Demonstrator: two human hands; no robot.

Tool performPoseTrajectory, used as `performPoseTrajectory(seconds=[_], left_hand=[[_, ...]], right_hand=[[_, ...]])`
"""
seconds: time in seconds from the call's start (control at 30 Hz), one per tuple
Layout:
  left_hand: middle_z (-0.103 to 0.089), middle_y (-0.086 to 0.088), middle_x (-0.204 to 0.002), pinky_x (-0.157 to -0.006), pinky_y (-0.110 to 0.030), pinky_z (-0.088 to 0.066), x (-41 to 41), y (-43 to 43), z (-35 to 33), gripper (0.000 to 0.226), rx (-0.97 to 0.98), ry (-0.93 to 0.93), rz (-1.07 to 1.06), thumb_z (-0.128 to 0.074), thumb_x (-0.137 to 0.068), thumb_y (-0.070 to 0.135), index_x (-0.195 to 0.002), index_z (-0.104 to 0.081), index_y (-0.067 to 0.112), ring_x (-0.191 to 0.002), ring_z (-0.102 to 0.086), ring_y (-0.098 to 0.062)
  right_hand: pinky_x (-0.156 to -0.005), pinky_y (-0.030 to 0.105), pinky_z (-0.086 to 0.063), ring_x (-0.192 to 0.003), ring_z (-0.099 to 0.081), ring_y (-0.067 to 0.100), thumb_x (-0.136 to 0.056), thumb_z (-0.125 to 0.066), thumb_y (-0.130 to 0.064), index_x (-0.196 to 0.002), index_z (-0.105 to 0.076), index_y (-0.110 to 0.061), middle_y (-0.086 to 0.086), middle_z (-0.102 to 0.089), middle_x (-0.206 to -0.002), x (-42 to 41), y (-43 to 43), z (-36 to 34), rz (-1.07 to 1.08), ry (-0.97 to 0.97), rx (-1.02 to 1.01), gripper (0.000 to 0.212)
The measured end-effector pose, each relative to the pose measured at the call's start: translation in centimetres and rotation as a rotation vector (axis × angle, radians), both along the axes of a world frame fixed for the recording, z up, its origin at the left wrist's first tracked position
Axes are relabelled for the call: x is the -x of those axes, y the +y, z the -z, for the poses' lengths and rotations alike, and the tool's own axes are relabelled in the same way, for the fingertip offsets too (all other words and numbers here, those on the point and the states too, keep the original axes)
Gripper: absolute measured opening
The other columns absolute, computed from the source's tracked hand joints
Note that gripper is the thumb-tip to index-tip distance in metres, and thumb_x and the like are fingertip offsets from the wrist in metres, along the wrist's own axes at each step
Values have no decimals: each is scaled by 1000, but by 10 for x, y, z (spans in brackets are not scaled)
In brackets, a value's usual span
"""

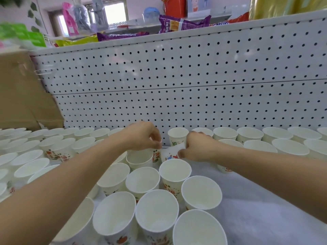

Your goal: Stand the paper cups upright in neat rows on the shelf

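Observation:
Several white paper cups with red and green print stand upright, mouths up, on the white shelf (265, 209). My left hand (143, 137) reaches in from the left, fingers curled on the rim of an upright cup (155, 155) near the back. My right hand (194, 147) grips a tilted cup (170, 153) just to its right, low over the shelf. One cup (177, 137) stands against the back panel between my hands. Another cup (175, 174) stands directly in front of the tilted one.
A white pegboard back panel (194, 85) rises behind the cups. Rows of cups fill the shelf's left side (35, 156) and back right (283, 142). Bare shelf lies at the right front. A cardboard box (21, 96) stands at the left. Snack packets (182, 23) sit on the upper shelf.

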State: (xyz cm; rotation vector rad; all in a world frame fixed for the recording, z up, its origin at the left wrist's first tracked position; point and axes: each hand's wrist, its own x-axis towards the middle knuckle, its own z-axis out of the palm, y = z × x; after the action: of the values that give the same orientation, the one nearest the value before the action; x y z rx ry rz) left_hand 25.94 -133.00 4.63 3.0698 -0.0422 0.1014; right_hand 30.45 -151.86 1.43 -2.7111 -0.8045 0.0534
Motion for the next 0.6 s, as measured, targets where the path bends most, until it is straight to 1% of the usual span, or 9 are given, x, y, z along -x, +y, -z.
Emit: performPoseTrajectory(seconds=[0.07, 0.17, 0.2, 0.27, 0.37, 0.4, 0.47, 0.53, 0.6], left_hand=[[-69, 12, -98, -83, -31, -50, -1, 1, 5, 26, -81, 4, -49, -72, -81, 43, -101, -71, 26, -92, -62, -12], [-70, 12, -88, -76, -28, -41, -2, -2, 7, 13, -178, -35, -69, -69, -81, 34, -90, -72, 25, -81, -59, -13], [-70, 12, -88, -76, -28, -40, -1, -3, 5, 11, -197, -64, -70, -67, -83, 33, -91, -72, 27, -78, -58, -12], [-70, 14, -88, -75, -28, -44, 4, -7, -2, 11, -201, -158, -51, -64, -86, 32, -93, -72, 29, -76, -59, -9], [-69, 17, -80, -68, -25, -53, 15, -20, -18, 7, 14, -241, 60, -67, -87, 29, -87, -74, 29, -75, -63, -2], [-69, 17, -79, -65, -20, -53, 18, -26, -21, 6, 83, -223, 110, -69, -86, 27, -85, -74, 28, -73, -63, 1], [-70, 16, -80, -61, -13, -48, 19, -37, -20, 5, 104, -166, 170, -72, -84, 25, -85, -76, 27, -70, -62, 3], [-70, 17, -79, -64, -19, -51, 15, -43, -11, 6, 62, -139, 181, -73, -82, 25, -87, -77, 27, -70, -62, 2], [-69, 19, -75, -67, -24, -54, 12, -44, -1, 7, 63, -109, 170, -74, -81, 25, -87, -78, 27, -70, -62, 3]], right_hand=[[-46, 24, -26, -51, -36, 16, -85, -64, -27, -62, -36, -15, 1, -38, -59, -2, 3, 1, 27, 58, -56, 38], [-52, 26, -24, -54, -29, 21, -82, -59, -16, -58, -38, -13, 4, -33, -57, -1, 1, -7, -32, 47, -127, 32], [-53, 27, -27, -54, -31, 21, -83, -57, -16, -59, -42, -12, 4, -37, -57, 2, -4, -15, -57, 4, -137, 28], [-54, 30, -37, -54, -43, 18, -88, -53, -18, -67, -54, -9, -1, -52, -61, 9, -21, -35, -90, -122, -158, 23], [-58, 29, -47, -60, -54, 9, -94, -53, -23, -79, -62, -16, -9, -60, -71, 21, -53, -64, -144, -299, -176, 19], [-58, 27, -48, -60, -55, 6, -94, -54, -25, -80, -63, -18, -9, -62, -72, 24, -61, -68, -169, -315, -161, 18], [-60, 25, -48, -65, -58, 5, -93, -57, -28, -81, -65, -19, -8, -64, -76, 29, -68, -66, -204, -322, -72, 17], [-64, 29, -49, -73, -60, 13, -92, -57, -29, -84, -66, -18, -5, -65, -81, 30, -64, -53, -208, -369, 55, 16], [-62, 33, -49, -76, -59, 20, -89, -56, -28, -79, -64, -18, -2, -64, -81, 29, -56, -40, -216, -433, 142, 16]])
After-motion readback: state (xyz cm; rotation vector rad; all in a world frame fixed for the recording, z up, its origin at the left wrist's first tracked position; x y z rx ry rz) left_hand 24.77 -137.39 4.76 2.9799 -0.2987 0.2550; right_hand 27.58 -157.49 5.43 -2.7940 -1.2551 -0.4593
